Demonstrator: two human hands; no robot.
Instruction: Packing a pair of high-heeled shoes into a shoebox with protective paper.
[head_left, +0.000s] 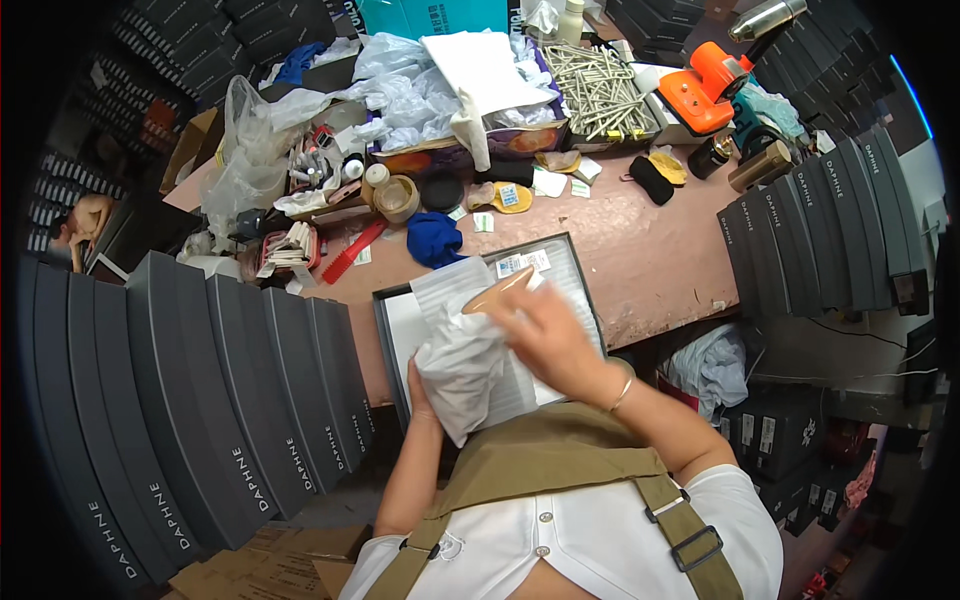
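Note:
A glossy tan shoe (pixel 496 291) shows partly above a crumpled white cloth bag (pixel 462 365); its lower part is hidden in or behind the bag. My left hand (pixel 419 393) grips the bag from its left side, the fingers mostly covered by it. At the shoe's right side, my right hand (pixel 550 335) closes on it, somewhat smeared by motion. Beneath both hands lies an open dark grey shoebox (pixel 587 290) lined with white wrapping sheets. Small printed labels (pixel 522 263) rest at its far side.
Dark shoeboxes (pixel 195 370) stand stacked at left, with another row (pixel 820 225) at right. Farther back are a carton of white bags (pixel 400 90), a tray of pale sticks (pixel 597 90), an orange heat-gun-like tool (pixel 705 88), a blue cloth (pixel 434 240) and a red comb (pixel 353 252).

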